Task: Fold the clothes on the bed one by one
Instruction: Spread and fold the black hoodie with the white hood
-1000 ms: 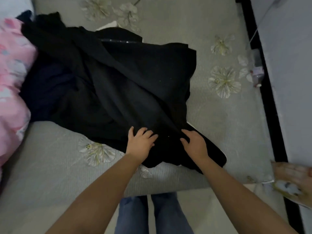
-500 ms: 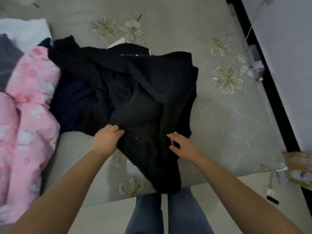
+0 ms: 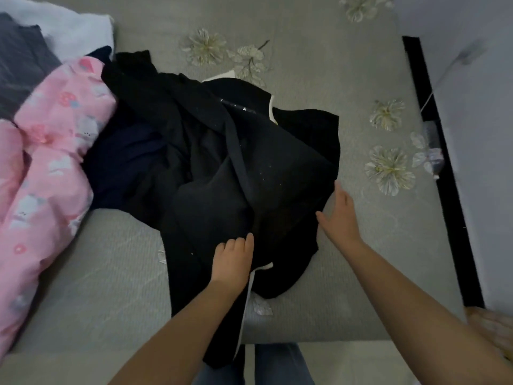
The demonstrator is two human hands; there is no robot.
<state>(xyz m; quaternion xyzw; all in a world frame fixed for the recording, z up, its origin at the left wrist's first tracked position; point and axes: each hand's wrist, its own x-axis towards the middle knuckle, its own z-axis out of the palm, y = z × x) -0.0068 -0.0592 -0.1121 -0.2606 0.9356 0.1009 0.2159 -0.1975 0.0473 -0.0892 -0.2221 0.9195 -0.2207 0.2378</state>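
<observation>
A heap of black clothes (image 3: pixel 222 168) lies crumpled in the middle of the grey bed (image 3: pixel 319 65). A white-trimmed edge shows at its top and near its lower right. Part of the black cloth hangs over the bed's front edge. My left hand (image 3: pixel 231 261) grips a fold of the black cloth near the front, fingers curled into it. My right hand (image 3: pixel 340 215) lies flat with straight fingers at the heap's right edge, touching the cloth. A dark navy garment (image 3: pixel 122 159) sits under the heap's left side.
A pink patterned garment (image 3: pixel 50 168) lies at the left, with a dark grey one (image 3: pixel 19 68) and a white one (image 3: pixel 69 26) behind it. The sheet has printed flowers (image 3: pixel 388 168). A black bed frame (image 3: pixel 444 176) and wall run along the right. My jeans (image 3: pixel 277 365) show below.
My left hand moved right to the heap's front and gripped the cloth there. My right hand swung out to the heap's right edge. More cloth now hangs over the bed's edge.
</observation>
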